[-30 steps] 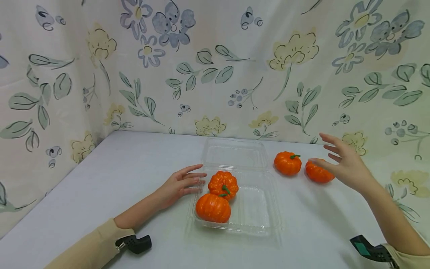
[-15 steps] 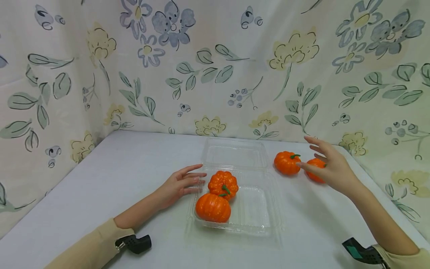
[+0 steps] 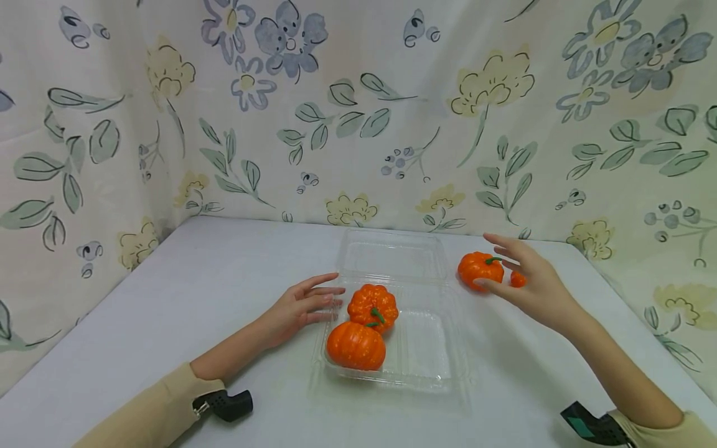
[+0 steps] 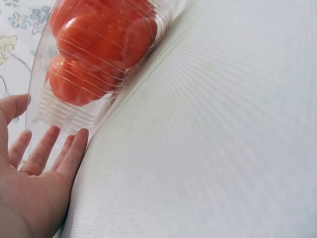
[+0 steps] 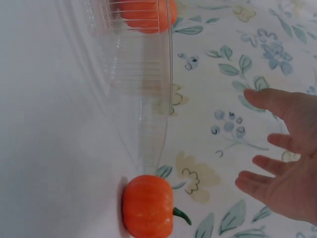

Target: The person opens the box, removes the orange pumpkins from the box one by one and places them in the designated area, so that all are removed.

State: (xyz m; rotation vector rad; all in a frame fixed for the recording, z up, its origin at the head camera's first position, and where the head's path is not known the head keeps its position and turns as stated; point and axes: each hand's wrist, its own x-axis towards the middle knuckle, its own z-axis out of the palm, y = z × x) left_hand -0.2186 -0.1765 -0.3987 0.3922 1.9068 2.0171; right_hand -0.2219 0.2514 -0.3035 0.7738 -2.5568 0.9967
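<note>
A clear plastic clamshell box (image 3: 426, 342) lies with its lid (image 3: 392, 254) folded back. Two orange toy pumpkins sit in its left half: one farther back (image 3: 366, 305), one at the front (image 3: 355, 348). At the box's left wall my left hand (image 3: 299, 311) rests with fingers loosely spread; in the left wrist view its fingertips (image 4: 79, 136) are at the ribbed wall. My right hand (image 3: 532, 283) hovers with spread fingers beside a third pumpkin (image 3: 476, 269), holding nothing. Behind that hand a fourth pumpkin (image 3: 518, 279) is mostly hidden.
The white tabletop (image 3: 224, 267) carries everything. A flowered curtain (image 3: 358, 124) hangs along its back and sides. A black wrist camera sits on the left sleeve (image 3: 224, 406) and another on the right sleeve (image 3: 596, 426).
My right hand has moved left, from over the rightmost pumpkin toward the one nearer the box, and now covers most of the rightmost one. The left hand has stayed in place.
</note>
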